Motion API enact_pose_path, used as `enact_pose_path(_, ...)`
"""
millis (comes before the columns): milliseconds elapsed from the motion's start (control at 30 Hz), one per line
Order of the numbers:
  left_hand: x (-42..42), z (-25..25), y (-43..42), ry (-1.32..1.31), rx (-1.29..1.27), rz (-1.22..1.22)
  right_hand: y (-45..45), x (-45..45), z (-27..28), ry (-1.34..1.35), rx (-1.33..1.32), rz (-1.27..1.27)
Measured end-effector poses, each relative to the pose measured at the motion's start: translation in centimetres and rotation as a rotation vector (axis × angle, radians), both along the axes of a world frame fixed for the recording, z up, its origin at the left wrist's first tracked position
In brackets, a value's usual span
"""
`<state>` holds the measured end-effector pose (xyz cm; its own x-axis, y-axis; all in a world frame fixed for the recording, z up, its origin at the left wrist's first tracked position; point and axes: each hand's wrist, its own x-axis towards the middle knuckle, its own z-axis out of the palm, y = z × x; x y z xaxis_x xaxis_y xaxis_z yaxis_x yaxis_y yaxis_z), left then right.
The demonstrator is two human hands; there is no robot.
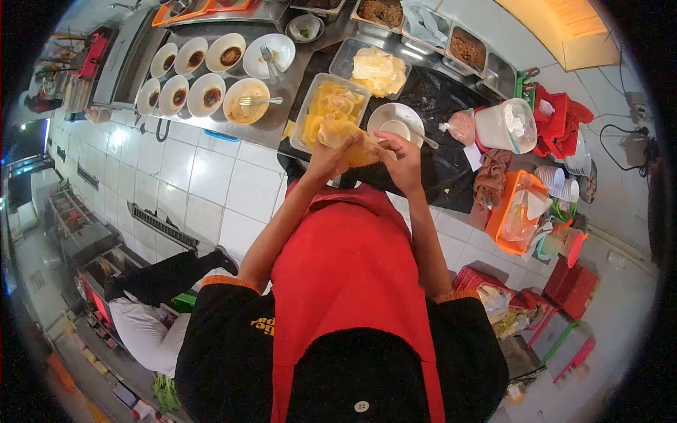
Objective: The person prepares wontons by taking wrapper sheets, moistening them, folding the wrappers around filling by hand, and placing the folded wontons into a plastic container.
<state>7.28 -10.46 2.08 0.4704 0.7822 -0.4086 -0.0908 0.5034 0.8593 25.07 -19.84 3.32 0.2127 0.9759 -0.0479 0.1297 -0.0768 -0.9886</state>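
My left hand (331, 158) is closed on a thin, pale-yellow wrapper (362, 154), in front of my red apron. The fingers of my right hand (403, 161) pinch the wrapper's other side. Just beyond my left hand stands a clear plastic tub (299, 124) with yellow folded pieces (337, 101) in it. Some yellow food right at my left fingers overlaps the tub's near edge; whether I hold it too, I cannot tell. Past my right hand is a white bowl (385, 113) with a flat-handled utensil (425, 139) in it. Behind, a second tub holds a pale-yellow stack (378, 70).
Several white bowls with dark sauce (211, 97) stand left, beside a plate with forks (281, 51). Metal trays of brown food (467, 51) line the back. A white bucket (502, 127) and orange basket (509, 229) are right. Another person (151, 303) is behind me, left.
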Motion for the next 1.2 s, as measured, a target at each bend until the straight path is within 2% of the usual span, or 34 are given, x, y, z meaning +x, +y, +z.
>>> enact_pose_path(67,0.1,0.6,-0.3,-0.048,-0.100,0.058,0.1,-0.8,-1.2,0.302,0.000,-0.188)
enact_pose_path(133,0.2,0.4,-0.5,-0.099,-0.199,0.113,0.6,-1.4,0.2,0.351,0.022,-0.197)
enact_pose_path(200,0.0,-1.3,-0.3,-0.186,-0.413,0.103,1.1,-1.6,0.9,0.401,0.044,-0.203)
enact_pose_path(300,-0.7,-3.5,-0.5,-0.238,-0.340,-0.005,1.9,-1.9,1.5,0.391,0.087,-0.141)
enact_pose_path(433,-1.6,-2.1,-1.3,-0.178,-0.186,-0.030,2.4,-2.5,4.4,0.297,-0.009,-0.062)
enact_pose_path(500,-2.0,-1.0,-1.7,-0.059,-0.052,-0.055,2.6,-2.7,5.1,0.266,-0.027,-0.032)
enact_pose_path(567,-2.7,-1.1,-1.8,-0.103,-0.008,-0.063,2.7,-2.7,5.6,0.081,-0.164,0.054)
enact_pose_path(633,-3.2,-1.3,-2.3,-0.148,0.029,-0.076,3.1,-2.4,3.3,0.062,-0.188,0.136)
enact_pose_path(667,-3.3,-1.3,-2.6,-0.174,-0.041,0.038,3.6,-2.2,2.0,0.042,-0.208,0.216)
enact_pose_path(700,-3.5,-1.5,-2.8,-0.199,-0.110,0.151,4.1,-2.3,2.0,0.043,-0.211,0.223)
enact_pose_path(800,-6.3,-3.0,-2.0,-0.179,-0.209,0.283,6.0,-2.3,1.1,0.003,-0.142,0.130)
enact_pose_path(867,-8.6,-4.4,-1.3,-0.250,-0.287,0.403,7.5,-1.5,-1.9,-0.479,0.054,0.091)
enact_pose_path(933,-11.3,-5.8,-0.7,-0.320,-0.369,0.488,8.8,-2.2,-2.8,-0.422,0.011,0.085)
enact_pose_path(1000,-13.3,-5.1,-0.8,-0.371,-0.391,0.529,10.0,-3.5,-2.6,-0.135,-0.054,0.145)
enact_pose_path(1133,-15.0,-4.2,-1.0,-0.429,-0.422,0.627,11.9,-6.2,-9.4,-0.138,0.043,0.187)
enact_pose_path(1200,-15.5,-4.5,-1.2,-0.449,-0.426,0.647,12.3,-7.1,-10.3,-0.351,-0.137,0.172)
